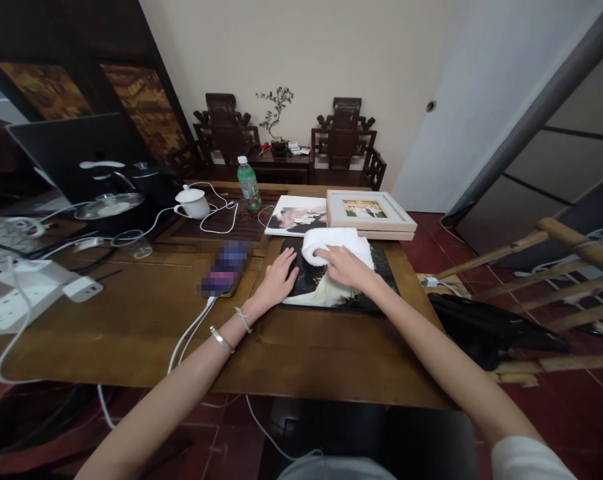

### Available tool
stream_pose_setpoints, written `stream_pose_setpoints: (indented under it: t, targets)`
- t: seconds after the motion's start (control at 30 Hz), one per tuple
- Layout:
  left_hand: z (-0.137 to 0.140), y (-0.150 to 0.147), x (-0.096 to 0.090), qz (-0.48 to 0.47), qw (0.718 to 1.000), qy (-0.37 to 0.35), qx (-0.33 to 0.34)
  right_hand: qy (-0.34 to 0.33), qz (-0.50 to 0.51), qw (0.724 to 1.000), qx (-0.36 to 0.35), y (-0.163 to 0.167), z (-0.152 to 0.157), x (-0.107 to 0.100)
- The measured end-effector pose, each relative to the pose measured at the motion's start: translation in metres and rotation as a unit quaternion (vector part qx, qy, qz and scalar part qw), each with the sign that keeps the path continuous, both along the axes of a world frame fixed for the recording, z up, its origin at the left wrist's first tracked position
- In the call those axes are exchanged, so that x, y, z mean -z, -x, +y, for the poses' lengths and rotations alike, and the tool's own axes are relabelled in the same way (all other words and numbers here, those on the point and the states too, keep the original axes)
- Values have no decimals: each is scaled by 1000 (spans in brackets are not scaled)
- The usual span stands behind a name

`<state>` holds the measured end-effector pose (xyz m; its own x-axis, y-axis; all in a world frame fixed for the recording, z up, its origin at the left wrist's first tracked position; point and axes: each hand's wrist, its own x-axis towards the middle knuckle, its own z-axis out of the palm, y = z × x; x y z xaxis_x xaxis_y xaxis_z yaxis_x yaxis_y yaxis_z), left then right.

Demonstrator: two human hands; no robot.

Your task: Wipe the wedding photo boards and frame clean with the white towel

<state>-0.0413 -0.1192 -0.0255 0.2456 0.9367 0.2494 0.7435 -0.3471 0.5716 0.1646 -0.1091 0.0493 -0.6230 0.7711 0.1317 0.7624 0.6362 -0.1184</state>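
Observation:
A white cloth (354, 241) is bunched under my right hand (345, 265), whose fingers are closed on it. Beneath the cloth lies a dark photo panel (381, 283) with a pale dress-like shape in its picture. My left hand (280, 277) rests flat along the panel's left edge, fingers stretched out and holding nothing. Just behind the panel are a white photo panel (301, 212) and, to its right, a light-framed picture (406, 223) on top of what looks like another frame. The cloth hides part of the dark panel's surface.
A phone (226, 270) on a white cable lies left of my left hand. Farther back stand a green-labelled bottle (249, 185) and a white lidded cup (192, 202). A clear plastic cup (137, 245), a pot (112, 212) and a power strip (19, 300) with loose cables fill the left side.

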Motion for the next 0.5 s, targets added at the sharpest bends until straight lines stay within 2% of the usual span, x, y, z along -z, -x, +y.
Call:
stream_pose_setpoints:
  t: [0.1,0.2,0.37,0.5]
  targets:
    - [0,0,1,2,1000,-3,0,-5,4,1000,9,3,9,0]
    - [1,1,2,1,1000,-13,3,-15,-6,1000,14,2,-1,6]
    - [0,0,1,7,1000,-7,2,14,-18,1000,-16,-6,-61,19]
    - [-1,-1,-2,12,1000,5,0,35,-15,997,-64,-14,-115,20]
